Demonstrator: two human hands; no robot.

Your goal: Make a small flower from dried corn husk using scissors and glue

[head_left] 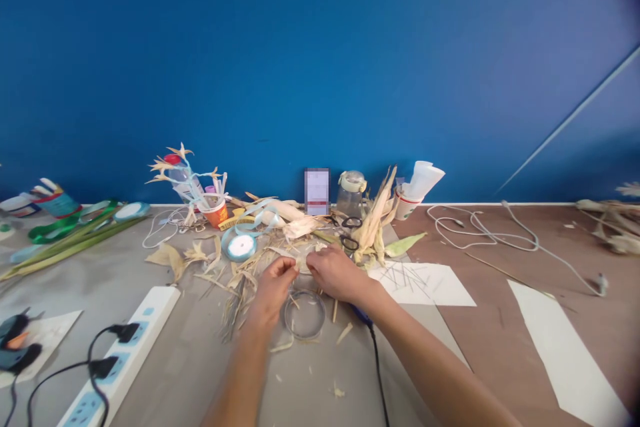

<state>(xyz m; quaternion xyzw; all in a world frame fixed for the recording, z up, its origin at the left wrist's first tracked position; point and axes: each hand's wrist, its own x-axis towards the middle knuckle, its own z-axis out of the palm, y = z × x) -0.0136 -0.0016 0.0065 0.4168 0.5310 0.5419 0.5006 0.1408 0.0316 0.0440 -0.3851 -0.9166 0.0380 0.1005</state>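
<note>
My left hand (274,285) and my right hand (336,272) come close together over the middle of the table, both with fingers pinched. A small pale strip of corn husk (303,265) shows between the fingertips; its ends are hidden by my fingers. Just below my hands lies a coil of thin wire (323,317). Dry husk scraps (207,253) are spread to the left of my hands, beside a roll of light blue ribbon (241,246). Black-handled scissors (349,241) lie behind my right hand, near a bundle of dried husks (373,227).
A white power strip (134,340) with black plugs stands at the lower left. Cut wires rest on white paper (445,283) at right. Along the blue wall stand a phone (317,191), a glass jar (351,195) and paper cups (216,212). A black cord (379,373) runs toward me.
</note>
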